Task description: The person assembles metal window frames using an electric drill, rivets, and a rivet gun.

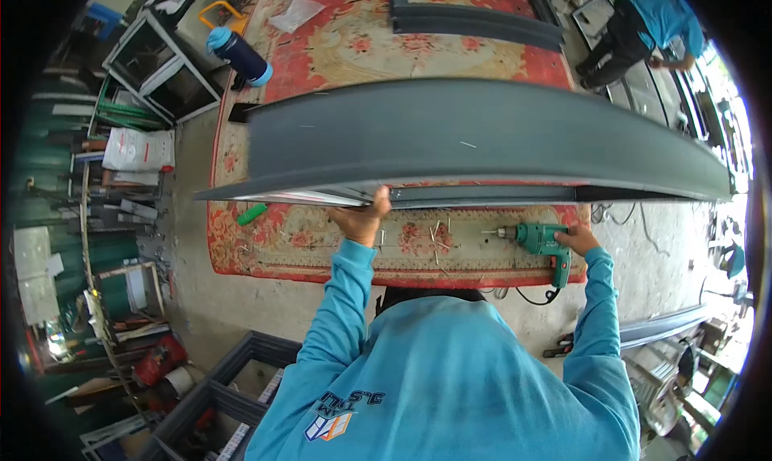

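Note:
A large dark grey window frame (450, 131) is tilted up over the table, its broad side facing me. My left hand (364, 218) grips its near lower edge, thumb raised against it and the other fingers partly hidden beneath. Farther right, my right hand (581, 240) reaches up to the same edge; its fingers are partly hidden and its thumb points left. Just beside that thumb is a green power drill (540, 237), its bit pointing left and handle toward me. Several loose screws (438, 234) lie on the patterned table cover between my hands.
The table's red patterned cover (322, 256) carries a green-handled tool (252, 214), a blue bottle (240, 55), a plastic bag (297, 15) and another grey frame (474, 25). Grey frames (221, 401) stand at lower left. A co-worker (655, 27) bends at upper right.

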`<control>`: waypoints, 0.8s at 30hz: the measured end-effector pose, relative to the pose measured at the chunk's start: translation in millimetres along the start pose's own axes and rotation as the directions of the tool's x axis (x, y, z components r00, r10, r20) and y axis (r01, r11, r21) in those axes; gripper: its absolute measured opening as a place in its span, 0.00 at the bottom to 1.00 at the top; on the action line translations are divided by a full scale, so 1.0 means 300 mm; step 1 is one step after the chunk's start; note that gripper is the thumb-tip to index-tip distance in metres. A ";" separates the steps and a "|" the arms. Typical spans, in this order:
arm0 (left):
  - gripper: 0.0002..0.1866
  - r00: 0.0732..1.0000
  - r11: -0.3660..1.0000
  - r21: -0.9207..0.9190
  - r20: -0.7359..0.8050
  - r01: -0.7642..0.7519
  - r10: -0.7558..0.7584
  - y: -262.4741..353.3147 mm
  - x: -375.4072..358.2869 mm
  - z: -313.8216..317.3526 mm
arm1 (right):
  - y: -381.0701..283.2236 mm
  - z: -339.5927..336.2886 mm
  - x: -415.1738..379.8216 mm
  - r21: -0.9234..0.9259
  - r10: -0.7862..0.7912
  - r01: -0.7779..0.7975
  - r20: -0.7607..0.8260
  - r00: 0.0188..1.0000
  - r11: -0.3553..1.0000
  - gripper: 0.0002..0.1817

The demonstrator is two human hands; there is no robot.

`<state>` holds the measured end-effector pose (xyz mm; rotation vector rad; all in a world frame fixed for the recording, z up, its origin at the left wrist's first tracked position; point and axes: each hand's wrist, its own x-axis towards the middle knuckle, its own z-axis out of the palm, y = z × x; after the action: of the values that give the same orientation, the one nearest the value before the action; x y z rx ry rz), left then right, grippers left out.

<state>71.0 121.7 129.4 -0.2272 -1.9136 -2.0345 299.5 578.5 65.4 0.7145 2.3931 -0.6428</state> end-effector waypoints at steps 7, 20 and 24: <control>0.14 0.967 0.985 0.006 0.186 0.174 -0.172 -0.032 -0.003 -0.049 | -0.492 -0.121 0.102 -0.333 -0.194 0.143 -0.125 0.973 0.932 0.27; 0.19 0.923 0.992 -0.123 0.378 -0.025 0.070 0.051 0.070 -0.086 | -1.085 0.078 0.442 -0.532 -0.460 0.329 -0.131 0.878 0.780 0.35; 0.23 0.888 0.989 -0.135 0.444 -0.062 0.116 0.040 0.066 -0.106 | -1.087 0.059 0.475 -0.513 -0.472 0.394 -0.024 0.881 0.763 0.35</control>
<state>60.3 87.1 144.9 -0.8733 -1.9852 -2.1725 7.5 374.5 54.8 -0.0277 2.7271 -0.1133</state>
